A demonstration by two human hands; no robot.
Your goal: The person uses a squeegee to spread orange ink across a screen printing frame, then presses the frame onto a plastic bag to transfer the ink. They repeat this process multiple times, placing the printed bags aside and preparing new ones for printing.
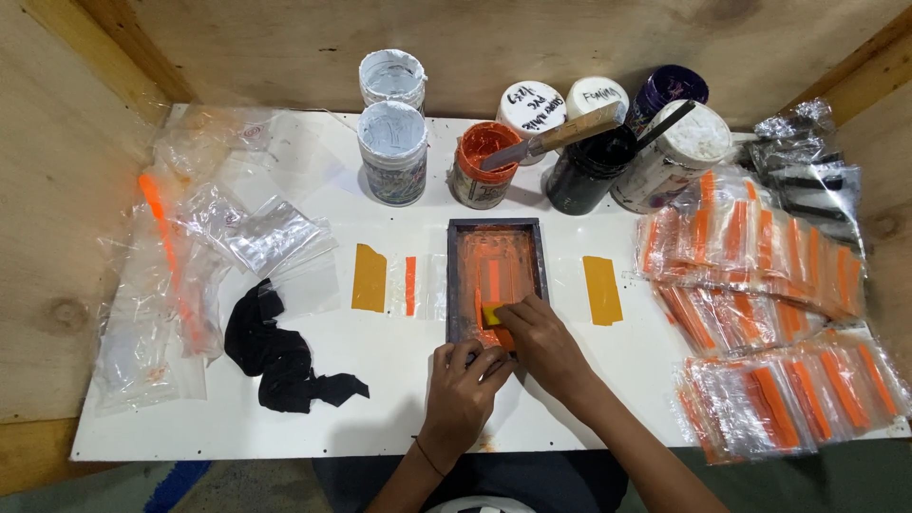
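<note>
A small dark-framed printing screen [456, 275] smeared with orange ink lies at the middle of the white table [380, 418]. My right hand [543, 344] grips a small yellow squeegee [493, 313] pressed on the screen's near end. My left hand [463, 385] holds down the frame's near edge with bent fingers. A clear plastic bag [418, 285] with an orange stripe sticks out from under the screen's left side.
Several ink tubs stand at the back, among them an orange one [482, 163] with a spatula [551, 140] across it. Piles of printed bags [760, 313] fill the right. Clear bags [190, 256] and a black rag [275, 350] lie left. Two yellow tape strips [601, 290] flank the screen.
</note>
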